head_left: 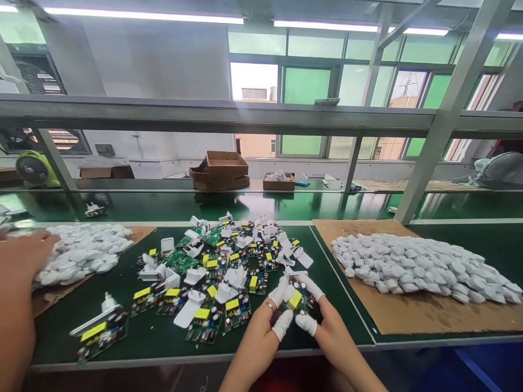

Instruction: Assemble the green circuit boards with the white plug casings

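Between my two hands, just above the front of the green work surface, I hold a circuit board [295, 300] with a yellow transformer and a white plastic piece at its far end. My left hand [273, 313], with white finger cots and a ring, grips the board's left side. White finger cots also cover the fingertips of my right hand [316, 310], which pinches the right side. Close by on the left lies a heap of circuit boards [212, 272] with yellow transformers and white plug housings. One board with a white plug piece [102, 329] lies apart at the front left.
Piles of small white pieces lie on cardboard at right [417, 267] and left [87, 247]. A co-worker's hand [28, 250] reaches over the left pile. Behind are a conveyor belt [163, 207], brown boxes [220, 171], a metal frame post [441, 125] and fans.
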`<state>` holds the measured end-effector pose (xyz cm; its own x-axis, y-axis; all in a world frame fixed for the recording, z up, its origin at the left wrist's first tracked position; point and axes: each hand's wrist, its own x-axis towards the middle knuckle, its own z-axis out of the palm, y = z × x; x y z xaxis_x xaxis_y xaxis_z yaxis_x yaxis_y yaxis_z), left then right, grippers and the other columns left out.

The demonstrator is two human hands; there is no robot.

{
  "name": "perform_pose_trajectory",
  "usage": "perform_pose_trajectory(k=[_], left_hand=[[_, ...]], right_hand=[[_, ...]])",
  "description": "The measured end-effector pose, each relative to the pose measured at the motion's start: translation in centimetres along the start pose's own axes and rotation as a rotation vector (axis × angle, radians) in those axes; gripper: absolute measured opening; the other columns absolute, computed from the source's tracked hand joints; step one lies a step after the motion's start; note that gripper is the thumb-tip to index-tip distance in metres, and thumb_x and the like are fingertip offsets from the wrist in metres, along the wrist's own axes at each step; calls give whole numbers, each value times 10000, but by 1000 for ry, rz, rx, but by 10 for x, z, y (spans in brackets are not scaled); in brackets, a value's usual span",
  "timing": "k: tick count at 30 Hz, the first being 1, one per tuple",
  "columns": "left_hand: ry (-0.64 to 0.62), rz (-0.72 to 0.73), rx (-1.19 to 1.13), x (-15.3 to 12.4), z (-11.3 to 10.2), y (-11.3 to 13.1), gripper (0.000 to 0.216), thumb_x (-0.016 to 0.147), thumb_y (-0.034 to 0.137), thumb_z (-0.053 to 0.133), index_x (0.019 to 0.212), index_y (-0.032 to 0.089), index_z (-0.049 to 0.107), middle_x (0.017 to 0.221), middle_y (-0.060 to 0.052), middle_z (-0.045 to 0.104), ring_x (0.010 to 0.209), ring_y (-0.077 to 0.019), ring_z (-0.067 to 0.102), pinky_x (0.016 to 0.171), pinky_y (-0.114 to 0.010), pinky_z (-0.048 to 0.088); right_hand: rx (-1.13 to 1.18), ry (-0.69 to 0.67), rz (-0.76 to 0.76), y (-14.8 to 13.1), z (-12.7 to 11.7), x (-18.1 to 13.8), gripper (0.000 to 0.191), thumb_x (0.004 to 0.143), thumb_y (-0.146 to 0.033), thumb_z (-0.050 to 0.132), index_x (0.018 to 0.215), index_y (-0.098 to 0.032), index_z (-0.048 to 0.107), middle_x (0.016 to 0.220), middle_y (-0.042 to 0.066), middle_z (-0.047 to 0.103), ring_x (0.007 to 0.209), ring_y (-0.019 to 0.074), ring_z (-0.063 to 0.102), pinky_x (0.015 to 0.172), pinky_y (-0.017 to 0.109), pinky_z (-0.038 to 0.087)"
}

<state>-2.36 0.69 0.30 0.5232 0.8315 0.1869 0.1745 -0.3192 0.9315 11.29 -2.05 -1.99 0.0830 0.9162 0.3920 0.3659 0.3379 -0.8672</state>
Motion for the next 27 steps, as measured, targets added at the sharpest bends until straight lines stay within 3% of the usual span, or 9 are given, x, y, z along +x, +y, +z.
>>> perform_pose_trajectory(k=[4,8,14,17,21,24,27], left_hand=[[93,-31,176,-1,15,0,631,664,128,396,1250,117,163,1223,-104,373,1083,-184,371,912,-282,293],[117,12,305,5,18,0,627,618,118,406,1223,90,248,1219,-137,363,1104,-220,338,929,-307,260],[244,-122,-9,15,8,-18,521,715,232,324,1214,101,259,1145,-129,457,1031,-174,432,901,-315,306],[271,-111,37,15,11,-19,459,696,261,346,1124,112,421,1069,-125,525,983,-186,472,898,-321,310],[311,-100,170,13,14,-11,382,664,264,380,980,146,561,976,-108,580,924,-210,504,863,-327,350],[322,-97,159,13,13,-11,377,666,260,385,977,141,562,959,-101,591,907,-199,518,853,-312,368],[325,-98,146,15,12,-14,368,663,258,393,966,144,568,962,-99,592,909,-194,519,854,-308,372]], right_hand=[[-10,20,3,-6,0,5,515,715,-279,465,1196,-182,307,1183,96,398,1114,204,316,922,390,265],[-83,17,17,-10,-6,11,502,712,-286,459,1184,-175,329,1192,96,388,1123,208,301,930,403,246],[-225,4,80,-12,-37,37,510,683,-338,484,1148,-157,378,1182,85,406,1110,213,320,931,393,244],[-377,15,143,-15,-57,75,455,672,-329,494,1081,-136,446,1109,91,478,1034,234,411,872,381,323],[-602,-21,227,-17,-73,152,297,723,-269,478,962,-97,524,927,87,577,881,239,510,765,326,391],[-689,3,258,-9,-68,201,328,787,-306,419,1019,-78,463,1006,120,516,923,230,476,786,372,361],[-741,-106,294,5,-48,216,288,797,-320,429,994,-114,467,990,76,508,871,177,497,763,379,383]])
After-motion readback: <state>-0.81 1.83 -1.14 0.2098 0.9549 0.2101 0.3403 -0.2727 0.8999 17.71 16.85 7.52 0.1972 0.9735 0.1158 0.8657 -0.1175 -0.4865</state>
